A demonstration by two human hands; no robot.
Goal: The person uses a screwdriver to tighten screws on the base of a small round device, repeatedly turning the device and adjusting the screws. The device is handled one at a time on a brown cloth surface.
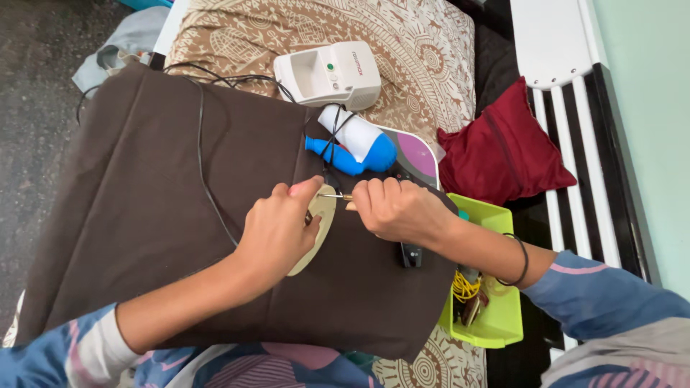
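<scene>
My left hand [277,233] rests on a pale round disc [321,215] lying on a brown cloth [144,194], thumb and fingers pinching at the disc's upper edge. My right hand [395,208] is closed around a thin metal-tipped tool with a wooden handle [336,196], its tip pointing left to the disc near my left thumb. A black cable [203,165] runs across the cloth toward the hands. A small black object [411,255] lies on the cloth just below my right wrist.
Behind the hands lie a blue and white handheld device [359,147] and a white box-shaped machine [327,72] on a patterned bedspread [402,36]. A lime green bin [496,323] with wires sits right, beside a dark red cushion [503,147] and white slatted frame [568,165].
</scene>
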